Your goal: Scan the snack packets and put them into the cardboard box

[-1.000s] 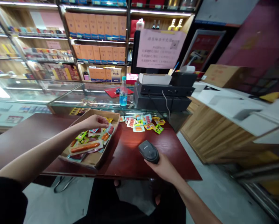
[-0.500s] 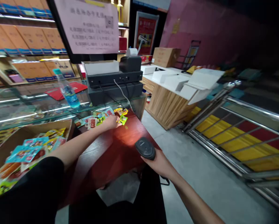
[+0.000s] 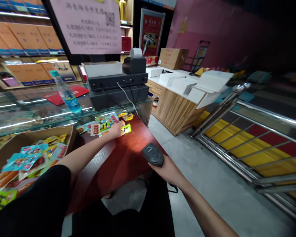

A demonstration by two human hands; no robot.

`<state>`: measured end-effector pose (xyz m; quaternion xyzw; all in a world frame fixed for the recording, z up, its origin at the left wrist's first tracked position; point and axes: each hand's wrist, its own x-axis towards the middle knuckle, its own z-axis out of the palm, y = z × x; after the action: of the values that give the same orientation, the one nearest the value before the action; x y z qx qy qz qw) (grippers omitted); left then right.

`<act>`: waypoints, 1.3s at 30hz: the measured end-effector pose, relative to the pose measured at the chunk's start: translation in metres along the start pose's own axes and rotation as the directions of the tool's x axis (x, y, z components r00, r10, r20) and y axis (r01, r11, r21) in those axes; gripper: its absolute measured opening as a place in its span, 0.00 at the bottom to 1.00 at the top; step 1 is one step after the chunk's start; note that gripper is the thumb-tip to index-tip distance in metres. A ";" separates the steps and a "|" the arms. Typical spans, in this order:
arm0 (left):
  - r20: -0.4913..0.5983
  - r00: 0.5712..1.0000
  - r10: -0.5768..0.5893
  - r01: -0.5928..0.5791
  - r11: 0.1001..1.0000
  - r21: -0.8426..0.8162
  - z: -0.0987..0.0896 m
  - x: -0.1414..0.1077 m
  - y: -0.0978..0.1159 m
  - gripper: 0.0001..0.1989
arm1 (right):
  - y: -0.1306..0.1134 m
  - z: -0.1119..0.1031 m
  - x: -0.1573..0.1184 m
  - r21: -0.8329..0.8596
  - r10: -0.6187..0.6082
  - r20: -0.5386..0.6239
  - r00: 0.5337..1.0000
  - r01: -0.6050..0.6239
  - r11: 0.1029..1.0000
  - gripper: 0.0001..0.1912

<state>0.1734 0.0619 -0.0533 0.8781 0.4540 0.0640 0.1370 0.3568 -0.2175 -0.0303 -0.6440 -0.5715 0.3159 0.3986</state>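
Observation:
My left hand (image 3: 115, 129) reaches across the dark red tabletop (image 3: 128, 148). Its fingers are closed at the edge of a small yellow-green snack packet (image 3: 126, 128). Just beside and behind that hand lies a row of colourful snack packets (image 3: 95, 129), some showing small sausages through clear film. In my right hand (image 3: 169, 169) is a black handheld barcode scanner (image 3: 153, 154), its head over the table's right edge. Reddish light falls on the tabletop between the scanner and the packet.
At left, an open cardboard box (image 3: 75, 133) holds many snack packets. A blue-capped bottle (image 3: 70, 98) stands on the glass counter (image 3: 19, 112). Behind the packets sit a dark cash drawer (image 3: 118, 95) and a receipt printer (image 3: 134, 64). A metal railing (image 3: 222, 151) runs along the right.
The view has shifted slightly, so most things appear a little further left. My left hand stays at the yellow-green packet, whose angle differs a little. The scanner remains in my right hand.

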 end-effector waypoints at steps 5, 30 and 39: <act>0.033 0.999 -0.022 0.032 0.945 -0.326 -0.022 -0.054 -0.042 0.24 | -0.017 0.028 0.008 -0.039 -0.082 0.059 0.995 0.084 0.996 0.16; -0.021 0.950 -0.313 0.220 0.713 -0.665 -0.078 -0.188 -0.094 0.23 | -0.088 0.100 0.016 0.016 -0.270 0.324 0.907 0.280 0.960 0.17; -0.023 0.942 -0.336 0.221 0.668 -0.711 -0.080 -0.193 -0.101 0.25 | -0.088 0.099 0.014 -0.008 -0.245 0.348 0.905 0.264 0.965 0.18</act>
<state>-0.0365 -0.0248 -0.0050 0.6730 0.5335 0.2756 0.4318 0.2306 -0.1857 -0.0001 -0.5096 -0.7197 0.3530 0.3126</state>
